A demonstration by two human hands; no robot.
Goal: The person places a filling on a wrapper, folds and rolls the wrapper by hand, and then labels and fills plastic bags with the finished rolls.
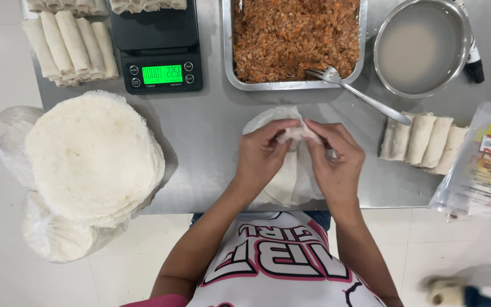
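A thin round white wrapper (pixel 287 185) lies on the steel table (pixel 206 142) in front of me. My left hand (pixel 262 156) and my right hand (pixel 333 159) meet over its middle. Both pinch a fold of the wrapper (pixel 295 134) between fingers and thumbs, rolling it around something hidden inside. The wrapper's near edge hangs over the table's front edge.
A tall stack of round wrappers (pixel 92 156) sits at the left on plastic bags. Behind are a black scale (pixel 157 51), a tray of minced filling (pixel 294 37) with a fork (pixel 359 91), and a bowl of cloudy liquid (pixel 419 45). Finished rolls (pixel 421 139) lie right and far left (pixel 69 45). A packet (pixel 487 167) is at the right edge.
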